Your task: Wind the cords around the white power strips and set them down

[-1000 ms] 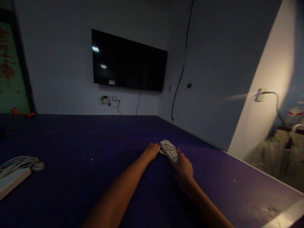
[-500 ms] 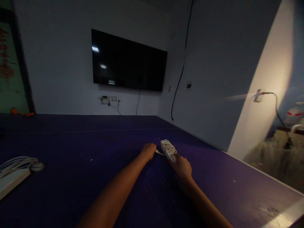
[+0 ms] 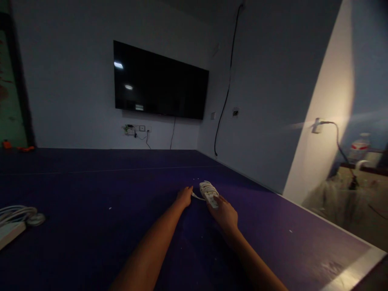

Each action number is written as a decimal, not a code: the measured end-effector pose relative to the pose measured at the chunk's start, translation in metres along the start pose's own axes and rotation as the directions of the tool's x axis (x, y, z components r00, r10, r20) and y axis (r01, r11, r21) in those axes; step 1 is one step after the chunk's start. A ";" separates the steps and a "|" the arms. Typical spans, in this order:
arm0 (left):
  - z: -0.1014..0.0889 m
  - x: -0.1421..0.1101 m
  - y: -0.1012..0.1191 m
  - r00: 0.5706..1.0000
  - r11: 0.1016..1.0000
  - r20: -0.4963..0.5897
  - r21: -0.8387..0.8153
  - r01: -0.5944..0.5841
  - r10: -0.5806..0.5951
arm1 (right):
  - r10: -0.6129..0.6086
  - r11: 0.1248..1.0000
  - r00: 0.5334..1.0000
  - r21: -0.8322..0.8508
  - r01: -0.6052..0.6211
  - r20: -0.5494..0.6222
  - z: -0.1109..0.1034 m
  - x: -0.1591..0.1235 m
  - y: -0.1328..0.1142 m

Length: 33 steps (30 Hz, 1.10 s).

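A white power strip [image 3: 211, 199] with its white cord [image 3: 207, 187] wound around the far end lies on the dark purple surface [image 3: 145, 186]. My right hand [image 3: 226, 214] grips its near end, thumb along the top. Just to the left, my left hand [image 3: 184, 197] is closed on the loose end of the cord, which runs in a short slack curve to the strip. Whether a plug sits inside the left fingers is hidden.
Another white power strip [image 3: 12, 233] with a coiled cord lies at the left edge. Orange objects [image 3: 26, 148] sit at the far left. A television [image 3: 160, 83] hangs on the back wall. Beyond the surface's right edge stand a bottle [image 3: 359, 146] and plastic bags [image 3: 327, 194].
The whole view has shifted slightly, so everything appears a little further left. Both hands keep their hold on the cord and the strip, with little change between them.
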<state>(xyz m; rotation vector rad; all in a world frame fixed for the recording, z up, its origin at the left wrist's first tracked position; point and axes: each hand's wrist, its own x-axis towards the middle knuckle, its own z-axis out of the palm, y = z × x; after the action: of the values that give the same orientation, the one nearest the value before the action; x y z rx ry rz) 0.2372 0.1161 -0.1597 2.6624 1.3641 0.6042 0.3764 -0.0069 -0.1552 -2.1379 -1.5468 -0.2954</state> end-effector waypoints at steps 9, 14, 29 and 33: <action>-0.042 -0.042 -0.002 0.996 0.998 0.076 0.039 -0.055 0.052 | -0.045 0.999 0.998 0.027 0.047 -0.054 0.005 0.001 0.004; -0.074 -0.118 -0.003 0.992 0.993 0.089 0.066 -0.101 0.095 | -0.059 0.996 0.998 0.068 0.061 -0.035 0.008 0.001 0.006; -0.117 -0.255 -0.073 0.898 0.976 -0.437 0.212 0.055 0.044 | -0.098 0.989 0.993 0.102 0.105 -0.072 0.008 -0.002 0.013; -0.128 -0.261 -0.106 0.887 0.944 -0.461 0.276 0.178 -0.032 | -0.106 0.986 0.988 0.117 0.119 -0.113 0.011 -0.001 0.013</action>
<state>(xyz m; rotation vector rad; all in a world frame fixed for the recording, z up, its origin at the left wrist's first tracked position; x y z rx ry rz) -0.0292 -0.0402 -0.1490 2.7647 1.8514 1.1398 0.3874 -0.0058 -0.1687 -1.9136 -1.5847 -0.3373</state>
